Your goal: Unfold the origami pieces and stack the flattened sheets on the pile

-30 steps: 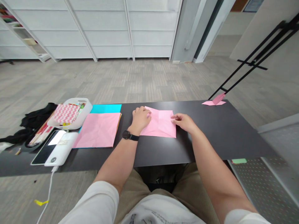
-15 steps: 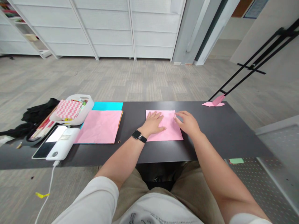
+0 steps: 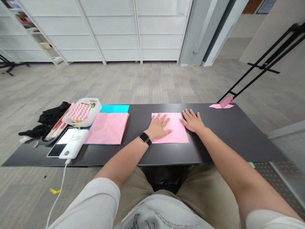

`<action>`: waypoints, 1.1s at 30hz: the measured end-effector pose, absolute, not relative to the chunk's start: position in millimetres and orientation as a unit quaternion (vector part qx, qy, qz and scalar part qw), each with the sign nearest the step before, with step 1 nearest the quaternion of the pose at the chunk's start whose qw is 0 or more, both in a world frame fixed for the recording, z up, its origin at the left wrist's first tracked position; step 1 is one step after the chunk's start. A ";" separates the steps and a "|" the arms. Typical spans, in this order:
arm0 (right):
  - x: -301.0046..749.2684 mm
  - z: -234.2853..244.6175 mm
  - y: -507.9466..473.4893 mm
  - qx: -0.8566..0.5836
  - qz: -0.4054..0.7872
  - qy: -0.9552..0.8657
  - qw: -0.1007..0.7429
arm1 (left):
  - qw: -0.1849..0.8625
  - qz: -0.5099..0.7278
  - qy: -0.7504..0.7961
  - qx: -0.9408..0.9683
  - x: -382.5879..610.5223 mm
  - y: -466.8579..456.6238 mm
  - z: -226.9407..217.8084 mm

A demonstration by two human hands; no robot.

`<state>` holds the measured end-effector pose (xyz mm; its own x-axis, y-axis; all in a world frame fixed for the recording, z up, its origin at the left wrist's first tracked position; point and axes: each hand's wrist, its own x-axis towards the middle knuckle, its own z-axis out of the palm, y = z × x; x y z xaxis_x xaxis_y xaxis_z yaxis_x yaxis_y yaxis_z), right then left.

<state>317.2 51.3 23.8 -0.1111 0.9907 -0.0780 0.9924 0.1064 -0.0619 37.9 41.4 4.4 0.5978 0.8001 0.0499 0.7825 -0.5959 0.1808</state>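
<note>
A sheet of pink paper (image 3: 175, 135) lies flat on the dark table in front of me. My left hand (image 3: 159, 126) rests on its left part, palm down with the fingers spread. At the sheet's right edge is my right hand (image 3: 192, 121), also palm down and fingers apart; its thumb touches or nearly touches the paper, while the other fingers lie on the table. Neither hand grips anything. To the left sits a stack of coloured paper (image 3: 107, 128) with a pink sheet on top and a blue one showing behind.
A folded pink paper piece (image 3: 222, 106) stands at the far right edge, near a black metal stand (image 3: 250, 68). On the left are a white basket (image 3: 93, 115), a white power bank (image 3: 73, 144) with a cable, a tablet (image 3: 57, 150) and black cloth (image 3: 54, 113).
My right hand has moved right and flattened, its fingers leaving the sheet's upper right edge. My left hand stays on the paper. The view has shifted slightly.
</note>
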 end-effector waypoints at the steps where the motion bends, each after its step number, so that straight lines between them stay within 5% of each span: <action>1: 315.0 26.5 50.7 0.675 -0.039 0.737 -0.008 | 0.068 0.065 0.446 0.890 37.7 41.0 4.1; 7: 284.0 19.0 29.1 0.487 -0.021 0.872 -0.039 | 0.058 0.084 0.438 0.893 37.8 39.8 1.5; 24: 276.4 6.7 21.8 0.518 -0.046 0.854 -0.024 | 0.022 0.086 0.594 0.800 -13.4 59.4 28.6; 33: 276.1 4.0 21.1 0.521 -0.041 0.852 -0.028 | 0.054 0.086 0.417 0.903 45.2 3.0 9.5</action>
